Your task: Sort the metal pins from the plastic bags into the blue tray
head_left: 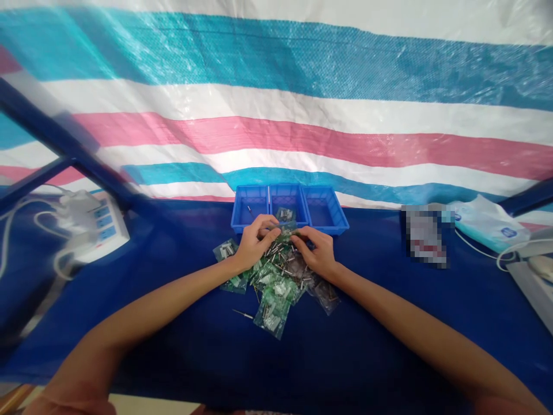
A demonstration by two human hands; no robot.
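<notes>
My left hand (256, 242) and my right hand (317, 249) meet over a heap of small clear bags and loose thin metal pieces. Between their fingertips is a small green-tinted plastic bag (287, 232), pinched from both sides; its contents are hard to make out. Below the hands, loose metal pins (283, 258) lie scattered over the bags. A filled bag (273, 311) sticks out at the front of the heap, and another bag (226, 250) lies beside my left wrist. One thin pin (243, 314) rests apart on the blue table.
Behind the heap stand three joined blue bins (326, 207); the left holds one pin, the middle a small bag (285, 214). A white power strip (106, 227) with plugs is at left. At right are a wipes pack (490, 222), a pixelated item (425, 236) and cables.
</notes>
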